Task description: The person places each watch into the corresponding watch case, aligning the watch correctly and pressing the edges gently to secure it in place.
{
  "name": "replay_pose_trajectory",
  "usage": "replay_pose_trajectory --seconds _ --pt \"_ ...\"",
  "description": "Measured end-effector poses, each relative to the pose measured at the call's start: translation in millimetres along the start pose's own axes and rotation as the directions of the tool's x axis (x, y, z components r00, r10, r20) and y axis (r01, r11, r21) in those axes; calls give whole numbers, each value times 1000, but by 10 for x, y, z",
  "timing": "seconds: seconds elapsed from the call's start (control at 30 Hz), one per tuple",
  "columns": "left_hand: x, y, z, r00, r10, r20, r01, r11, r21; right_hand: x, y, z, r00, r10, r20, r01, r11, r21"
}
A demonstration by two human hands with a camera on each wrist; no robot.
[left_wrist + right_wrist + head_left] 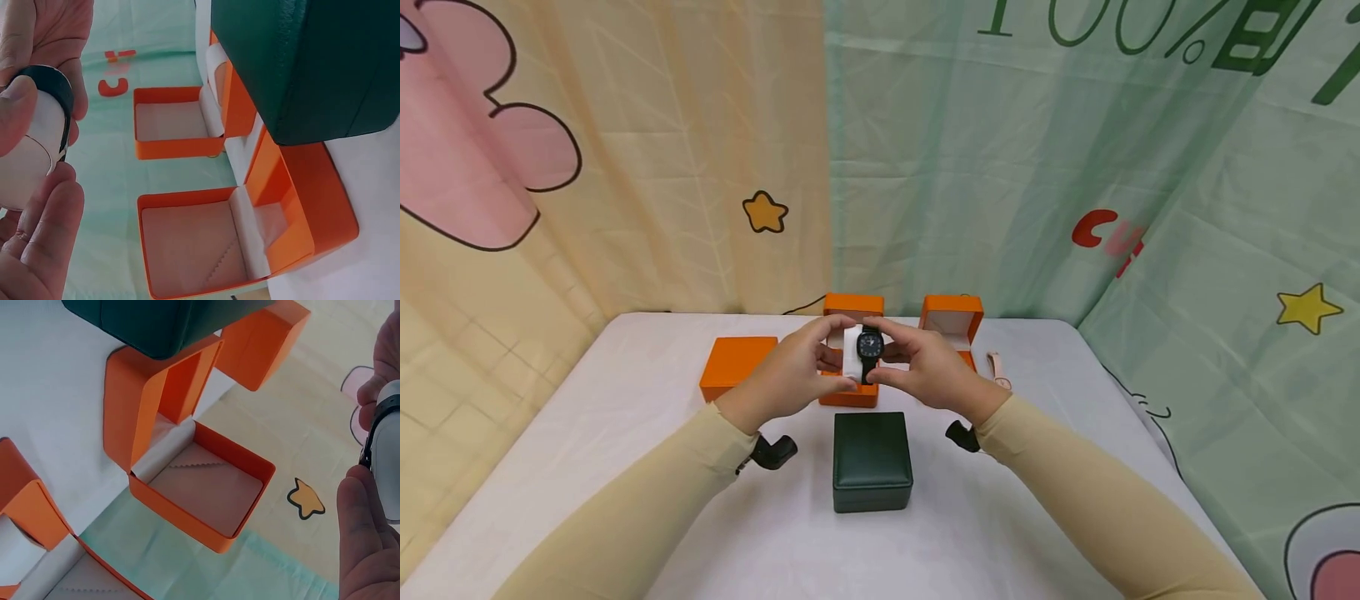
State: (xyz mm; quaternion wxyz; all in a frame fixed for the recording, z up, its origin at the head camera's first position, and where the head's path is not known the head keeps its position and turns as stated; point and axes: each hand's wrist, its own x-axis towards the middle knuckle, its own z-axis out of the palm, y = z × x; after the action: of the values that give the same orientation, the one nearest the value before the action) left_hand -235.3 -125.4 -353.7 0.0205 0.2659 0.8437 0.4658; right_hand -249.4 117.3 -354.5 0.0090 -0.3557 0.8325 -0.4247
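Note:
A black-strapped watch [869,344] with a dark dial is wrapped around a white watch cushion [850,354], raised above the table. From the left, my left hand [793,367] grips the cushion's end between thumb and fingers. On the opposite side, the right hand [936,362] holds the cushion by its other end, thumb below and fingers above. In the left wrist view the dark strap [57,87] curves over the white cushion [25,156]. Below the hands, an open orange box [847,399] stands with its lid up, partly hidden by the hands.
A closed dark green box [872,458] sits nearest the body. To the left is an orange box [741,358]. Another open orange box [952,312] stands at the back right, a white cushion [215,65] inside. Beside it lies a pink-strapped watch [997,371].

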Motion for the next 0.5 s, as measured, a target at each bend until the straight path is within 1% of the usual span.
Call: replay_pose_trajectory --seconds 0.13,0.23,0.37,0.5 --pt "13 -37 15 1000 -21 19 21 999 -35 -16 -7 5 1000 2 2 -2 999 -42" --pt "29 -68 26 999 -24 29 26 997 -67 -21 -2 7 1000 -8 5 8 998 -58" --pt "39 -87 27 1000 -24 12 25 998 -60 -9 7 24 1000 -15 -7 15 1000 -19" --pt "40 -90 26 999 -32 10 33 998 -56 -11 20 54 999 14 -45 -13 999 34"
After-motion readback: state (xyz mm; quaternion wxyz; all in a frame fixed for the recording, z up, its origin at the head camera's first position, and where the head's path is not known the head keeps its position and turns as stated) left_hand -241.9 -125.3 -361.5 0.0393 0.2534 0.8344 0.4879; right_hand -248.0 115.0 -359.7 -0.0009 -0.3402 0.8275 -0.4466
